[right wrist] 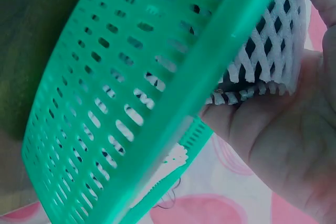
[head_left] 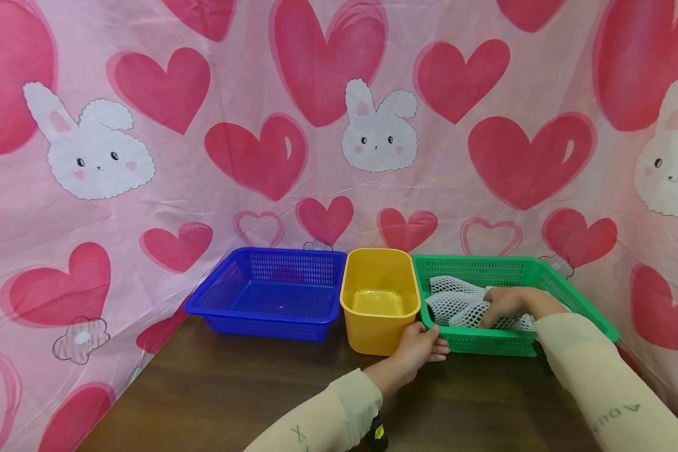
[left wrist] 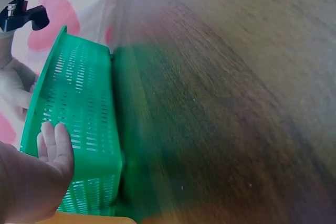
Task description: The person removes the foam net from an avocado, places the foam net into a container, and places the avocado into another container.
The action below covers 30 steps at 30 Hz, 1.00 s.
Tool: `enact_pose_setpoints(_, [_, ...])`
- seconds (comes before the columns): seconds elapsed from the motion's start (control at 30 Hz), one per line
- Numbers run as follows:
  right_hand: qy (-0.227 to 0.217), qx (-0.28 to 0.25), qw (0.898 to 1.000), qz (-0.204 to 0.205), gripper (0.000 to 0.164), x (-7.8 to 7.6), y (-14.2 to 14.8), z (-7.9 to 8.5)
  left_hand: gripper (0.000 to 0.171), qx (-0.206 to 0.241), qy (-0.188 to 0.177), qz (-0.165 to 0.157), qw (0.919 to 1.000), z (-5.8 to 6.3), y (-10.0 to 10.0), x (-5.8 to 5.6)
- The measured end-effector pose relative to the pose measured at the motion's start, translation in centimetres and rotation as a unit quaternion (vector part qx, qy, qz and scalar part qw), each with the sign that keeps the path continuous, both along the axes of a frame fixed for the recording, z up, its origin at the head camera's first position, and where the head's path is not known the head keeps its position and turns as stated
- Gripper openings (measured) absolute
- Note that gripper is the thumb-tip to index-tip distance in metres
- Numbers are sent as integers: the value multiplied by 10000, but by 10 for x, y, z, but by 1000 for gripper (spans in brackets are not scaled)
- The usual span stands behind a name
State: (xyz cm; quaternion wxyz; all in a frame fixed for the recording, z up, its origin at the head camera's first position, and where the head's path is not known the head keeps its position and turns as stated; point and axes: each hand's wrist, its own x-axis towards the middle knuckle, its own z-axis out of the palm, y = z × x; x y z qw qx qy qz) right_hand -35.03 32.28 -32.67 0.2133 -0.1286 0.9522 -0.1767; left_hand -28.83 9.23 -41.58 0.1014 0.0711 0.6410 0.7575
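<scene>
On the right stands a green plastic basket holding several white foam fruit nets. My right hand reaches over its front rim and grips one foam net between thumb and fingers. Something dark shows through the mesh of that net in the right wrist view. At the basket's front left corner my left hand rests against the outside, close to the yellow bin. In the left wrist view, the left fingers lie straight along the green wall.
A yellow bin stands between the green basket and a blue basket; no contents show in either. All three line the back of a dark wooden table. Behind hangs a pink cloth with hearts and rabbits.
</scene>
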Motion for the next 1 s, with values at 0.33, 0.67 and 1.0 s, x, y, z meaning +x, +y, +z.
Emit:
enact_pose_setpoints(0.33, [356,144,9991,178,88,9,12,22,16,-248,92,-123,9996,0,-6,1])
enact_pose_setpoints(0.67, [780,-190,9964,279,79,16,22,29,19,-657,130,-364,9971,2,-17,4])
enact_pose_setpoints(1.0, [1208,-683,9900,252,79,32,21,26,19,-980,355,-927,9902,12,-40,12])
